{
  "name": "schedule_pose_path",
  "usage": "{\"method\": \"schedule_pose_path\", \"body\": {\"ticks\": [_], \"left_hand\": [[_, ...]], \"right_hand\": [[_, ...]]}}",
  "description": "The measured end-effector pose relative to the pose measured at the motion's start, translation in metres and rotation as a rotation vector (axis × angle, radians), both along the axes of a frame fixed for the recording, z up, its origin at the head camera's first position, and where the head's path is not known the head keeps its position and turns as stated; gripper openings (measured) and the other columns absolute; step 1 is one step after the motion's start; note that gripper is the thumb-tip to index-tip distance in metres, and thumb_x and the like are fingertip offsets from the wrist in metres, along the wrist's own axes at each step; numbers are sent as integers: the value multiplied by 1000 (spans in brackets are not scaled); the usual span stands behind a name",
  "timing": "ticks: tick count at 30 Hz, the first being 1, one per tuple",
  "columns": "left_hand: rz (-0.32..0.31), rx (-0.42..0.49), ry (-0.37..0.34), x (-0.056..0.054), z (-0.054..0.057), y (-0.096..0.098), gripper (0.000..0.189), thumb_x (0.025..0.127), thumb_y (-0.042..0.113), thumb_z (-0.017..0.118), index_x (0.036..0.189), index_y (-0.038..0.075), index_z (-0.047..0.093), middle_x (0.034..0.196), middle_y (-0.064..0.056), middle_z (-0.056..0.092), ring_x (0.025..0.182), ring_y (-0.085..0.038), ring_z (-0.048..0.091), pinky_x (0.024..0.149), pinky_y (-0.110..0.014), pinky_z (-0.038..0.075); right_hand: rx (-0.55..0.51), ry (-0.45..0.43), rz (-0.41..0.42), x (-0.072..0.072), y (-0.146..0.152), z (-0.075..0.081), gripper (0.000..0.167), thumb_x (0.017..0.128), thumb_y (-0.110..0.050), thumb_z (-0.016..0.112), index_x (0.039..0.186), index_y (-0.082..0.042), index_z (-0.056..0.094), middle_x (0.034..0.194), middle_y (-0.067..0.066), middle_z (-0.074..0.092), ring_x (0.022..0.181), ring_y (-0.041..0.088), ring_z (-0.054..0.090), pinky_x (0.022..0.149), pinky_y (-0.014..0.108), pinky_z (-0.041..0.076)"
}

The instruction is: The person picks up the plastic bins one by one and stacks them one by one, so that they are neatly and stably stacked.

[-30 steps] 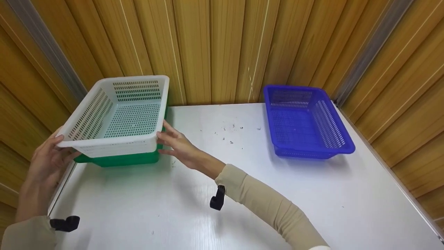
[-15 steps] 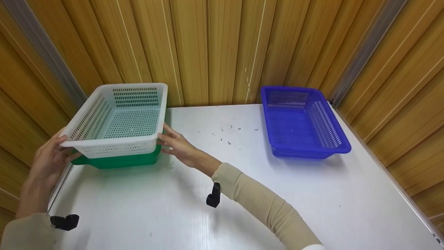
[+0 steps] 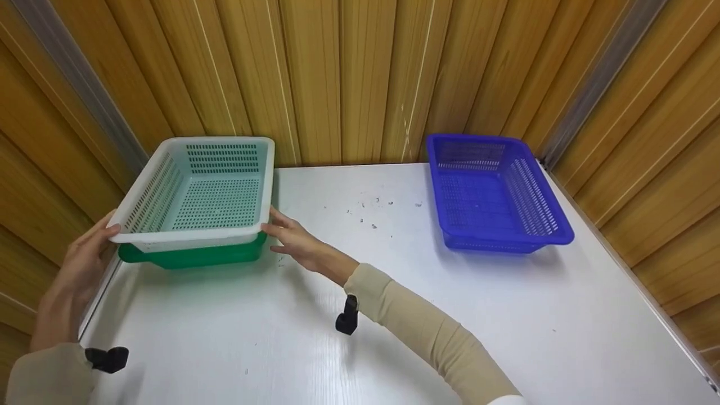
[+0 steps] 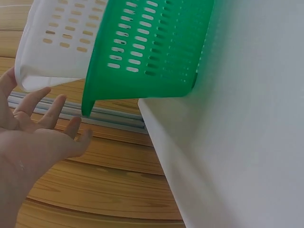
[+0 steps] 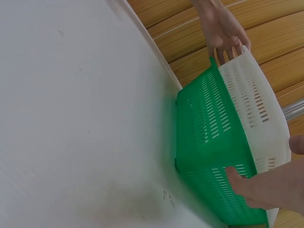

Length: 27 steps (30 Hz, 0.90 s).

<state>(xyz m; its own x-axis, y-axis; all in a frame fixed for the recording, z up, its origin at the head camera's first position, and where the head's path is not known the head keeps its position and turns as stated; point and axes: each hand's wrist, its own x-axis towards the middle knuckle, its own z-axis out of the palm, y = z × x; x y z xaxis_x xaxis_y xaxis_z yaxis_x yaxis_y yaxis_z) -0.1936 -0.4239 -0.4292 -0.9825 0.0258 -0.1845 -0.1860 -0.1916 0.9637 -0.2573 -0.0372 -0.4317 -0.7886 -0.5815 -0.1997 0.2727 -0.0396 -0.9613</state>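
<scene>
A white perforated plastic basket [image 3: 194, 235] sits partly nested inside a green basket [image 3: 208, 257] at the table's back left. My left hand [image 3: 84, 264] holds the white basket's front left corner, thumb on top of the rim. In the left wrist view its other fingers [image 4: 52, 113] spread loosely below the white rim, near the green lip. At the front right corner my right hand [image 3: 298, 246] grips the white rim with its thumb, while its fingers lie along the outer side. The right wrist view shows the green basket [image 5: 209, 152] standing on the table.
A blue perforated basket [image 3: 478, 208] stands at the back right of the white table [image 3: 360, 315]. Small dark marks [image 3: 374, 226] dot the tabletop between the baskets. Wood-look panel walls [image 3: 365, 84] close off the back and both sides.
Both hands have lowered the white basket deeper into the green one, so less of its front wall shows above the green rim. The blue basket has stayed put.
</scene>
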Motion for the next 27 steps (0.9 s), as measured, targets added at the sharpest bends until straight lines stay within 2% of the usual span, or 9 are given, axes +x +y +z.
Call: {"method": "schedule_pose_path", "body": {"ticks": [4,8,10,14,16,19,21,24,27], "left_hand": [[-6,-84,-30,-3,-10,-1,59,109,38,48,161,40,20,166,27,18,152,-3,10,123,-45,-25],[3,-124,-88,-3,-17,-1,61,108,40,50,160,44,19,167,27,15,156,-13,2,126,-53,-15],[15,-127,-97,-2,-21,-1,62,107,38,52,160,43,21,162,30,26,156,-11,3,127,-51,-12],[35,-93,-53,0,-29,-1,62,107,31,54,161,35,25,133,36,55,148,0,14,127,-44,-19],[36,-82,-35,1,-32,-2,62,107,27,55,161,33,26,123,37,60,140,6,27,129,-40,-13],[43,-61,-10,1,-36,-3,61,106,23,56,161,30,30,122,34,60,118,13,48,128,-27,18],[47,-58,0,0,-38,-3,60,106,21,56,161,29,33,123,31,57,109,12,57,111,-17,41],[28,-54,-11,-2,-39,-2,58,107,23,53,160,29,31,123,27,53,107,11,59,118,-23,38],[-21,-71,-20,-4,-39,0,61,109,26,47,163,26,17,126,26,50,111,11,55,129,-36,18]], "right_hand": [[74,47,-5,-1,0,-6,65,109,-26,49,165,-23,16,173,6,15,159,26,21,121,50,37],[118,37,-8,0,0,-12,69,107,-27,54,165,-21,16,171,10,17,154,26,32,118,46,42],[109,13,-19,0,-1,-14,72,105,-28,58,165,-21,17,168,12,22,149,26,42,117,46,44],[55,-13,-66,0,-3,-16,74,103,-25,63,164,-19,22,160,14,35,139,25,54,113,45,48],[36,-22,-86,-1,-3,-18,73,102,-21,64,163,-18,25,154,15,41,136,27,56,110,45,50],[16,-47,-92,-2,-1,-21,70,102,-15,63,162,-17,27,145,17,50,135,32,57,109,45,51],[-5,-72,-85,-3,1,-24,69,102,-12,62,162,-16,27,141,18,53,136,36,55,110,47,50],[-41,-97,-72,-5,4,-27,68,103,-12,60,162,-12,26,142,19,55,140,39,51,113,49,47],[-58,-93,-66,-5,5,-31,67,104,-14,59,162,-11,26,147,19,52,144,38,47,115,50,45]]}}
